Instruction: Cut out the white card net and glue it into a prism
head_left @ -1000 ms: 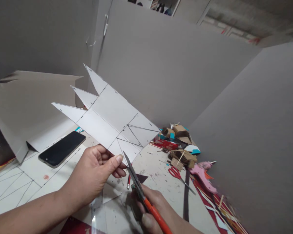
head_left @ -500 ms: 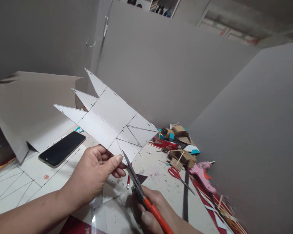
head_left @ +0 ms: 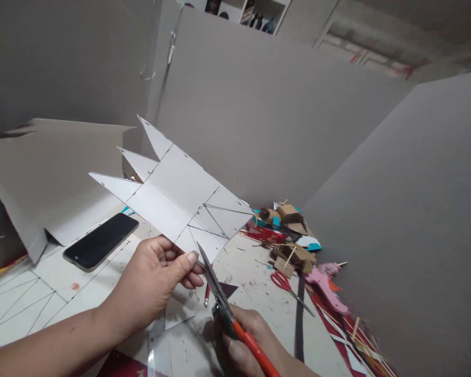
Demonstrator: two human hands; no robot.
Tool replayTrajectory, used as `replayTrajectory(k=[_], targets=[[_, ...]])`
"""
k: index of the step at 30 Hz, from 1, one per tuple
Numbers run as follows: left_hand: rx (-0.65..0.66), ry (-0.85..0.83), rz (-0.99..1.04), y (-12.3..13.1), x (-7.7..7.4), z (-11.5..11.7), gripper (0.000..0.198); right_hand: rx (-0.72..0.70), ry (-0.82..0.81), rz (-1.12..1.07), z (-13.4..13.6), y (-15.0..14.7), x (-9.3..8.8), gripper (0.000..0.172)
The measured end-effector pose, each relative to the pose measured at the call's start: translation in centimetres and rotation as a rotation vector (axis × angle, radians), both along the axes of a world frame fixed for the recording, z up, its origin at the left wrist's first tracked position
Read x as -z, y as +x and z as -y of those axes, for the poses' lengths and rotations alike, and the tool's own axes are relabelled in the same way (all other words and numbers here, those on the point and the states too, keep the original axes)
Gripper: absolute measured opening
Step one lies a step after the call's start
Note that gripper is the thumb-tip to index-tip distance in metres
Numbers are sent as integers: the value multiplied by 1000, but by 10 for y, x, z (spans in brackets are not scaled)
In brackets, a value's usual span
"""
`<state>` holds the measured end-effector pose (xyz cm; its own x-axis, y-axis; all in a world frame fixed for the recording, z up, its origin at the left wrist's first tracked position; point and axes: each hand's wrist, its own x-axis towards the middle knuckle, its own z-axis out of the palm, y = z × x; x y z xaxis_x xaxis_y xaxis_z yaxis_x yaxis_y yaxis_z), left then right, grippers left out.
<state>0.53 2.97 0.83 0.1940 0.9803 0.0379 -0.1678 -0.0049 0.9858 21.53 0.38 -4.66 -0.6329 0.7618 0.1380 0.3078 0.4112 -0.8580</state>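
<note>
My left hand (head_left: 157, 272) pinches the lower edge of a sheet of white cardboard (head_left: 172, 178) between thumb and fingers, holding it tilted above the table. Three pointed tabs stick out at the sheet's upper left, and pencil-like dark lines with triangles mark its lower right end. In my right hand (head_left: 251, 335) are orange-handled snips (head_left: 220, 293), their dark blades at the sheet's lower edge, just right of my left thumb. Part of the lower blade is hidden, so how far the blades are apart is hard to make out.
A black phone (head_left: 102, 241) lies on a line-marked white sheet (head_left: 19, 303) at left. Folded white board (head_left: 63, 173) stands behind it. To the right are red-handled scissors (head_left: 282, 283), a pink glue gun (head_left: 325, 285), cardboard scraps (head_left: 292, 214) and thin sticks. A pencil (head_left: 206, 296) lies beneath the snips.
The whole view has shifted very slightly, with things sitting a little lower. Both hands keep their hold, and the snips stay at the same edge of the cardboard.
</note>
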Motion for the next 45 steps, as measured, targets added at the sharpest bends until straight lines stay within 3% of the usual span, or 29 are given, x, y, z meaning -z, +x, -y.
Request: replayTrajectory(k=[20,30,37,45], targets=[[19,-9,5,-1,-3,0,18,0,82,-100,-1,2,14,32],[-100,90,-90,-9,-7,-5,21,-9,78,-118,0,-3,12,39],[-47,121,-97,-8,-5,-3,23,-30,97,-69,-1,-2,5,40],[-26,91,-52,-6,-2,-2,23,11,47,-101,2,-2,11,41]])
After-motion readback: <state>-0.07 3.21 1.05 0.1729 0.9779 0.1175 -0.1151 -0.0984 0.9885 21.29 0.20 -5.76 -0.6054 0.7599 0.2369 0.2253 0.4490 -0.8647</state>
